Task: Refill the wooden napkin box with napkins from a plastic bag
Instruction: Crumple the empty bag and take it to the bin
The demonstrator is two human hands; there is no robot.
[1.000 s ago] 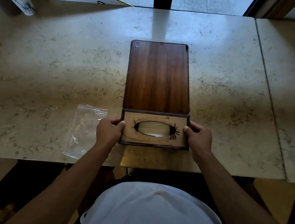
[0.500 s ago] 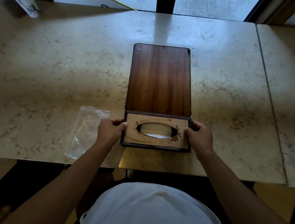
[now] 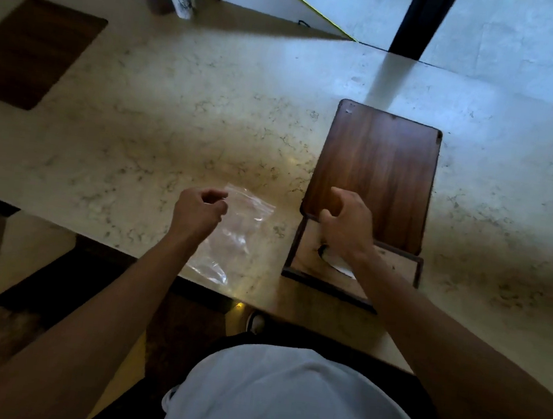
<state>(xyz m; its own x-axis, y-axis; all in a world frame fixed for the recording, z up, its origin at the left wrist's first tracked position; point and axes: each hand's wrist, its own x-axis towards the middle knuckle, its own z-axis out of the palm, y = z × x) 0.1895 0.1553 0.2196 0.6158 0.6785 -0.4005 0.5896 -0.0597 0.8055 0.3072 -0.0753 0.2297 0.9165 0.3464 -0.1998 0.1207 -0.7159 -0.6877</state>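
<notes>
Clear plastic bag (image 3: 230, 235) lies flat under the loosely curled, empty left hand (image 3: 199, 211); right hand (image 3: 345, 224), half-open, hovers above the wooden napkin box (image 3: 306, 264)

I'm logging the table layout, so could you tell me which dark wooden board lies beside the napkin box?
The board on the right, its near edge meeting the napkin box; the other board lies alone at far left.

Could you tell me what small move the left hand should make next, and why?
Probably close the left hand on the plastic bag and lift it: the bag looks empty and flat, napkins already show white through the napkin box opening.
</notes>
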